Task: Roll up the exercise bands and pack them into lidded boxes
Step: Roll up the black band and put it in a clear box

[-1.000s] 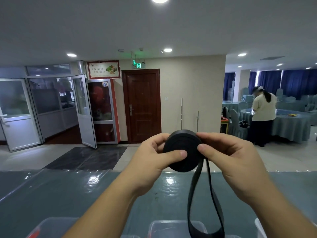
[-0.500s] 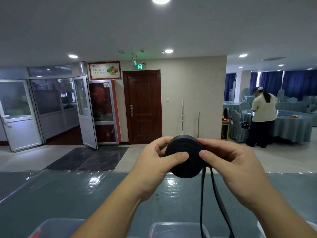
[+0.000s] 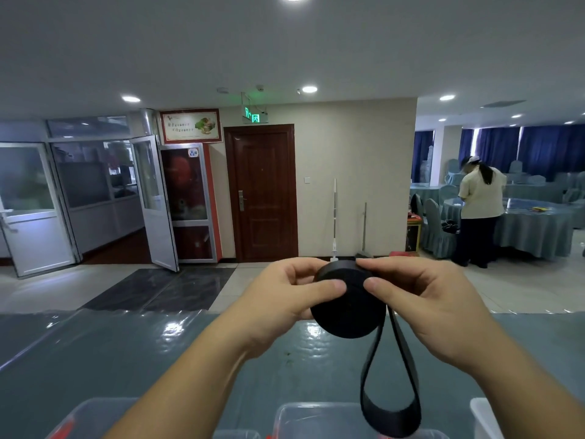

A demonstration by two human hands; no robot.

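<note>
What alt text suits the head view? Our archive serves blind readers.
Two hands, left hand and right hand, grip a mostly rolled black exercise band above a grey-green table; its loose loop hangs toward clear plastic boxes.

I'm looking at a plain black exercise band (image 3: 348, 302), no pattern on it at all. The table (image 3: 95, 359) under it is showing a glossy grey-teal. The boxes (image 3: 313, 418) are coming across as clear plastic, one with a bit of red (image 3: 63, 430). Behind, the door (image 3: 261, 193) is dark reddish brown, the curtains (image 3: 538, 150) deep blue, the exit sign (image 3: 253, 117) glowing green.
</note>
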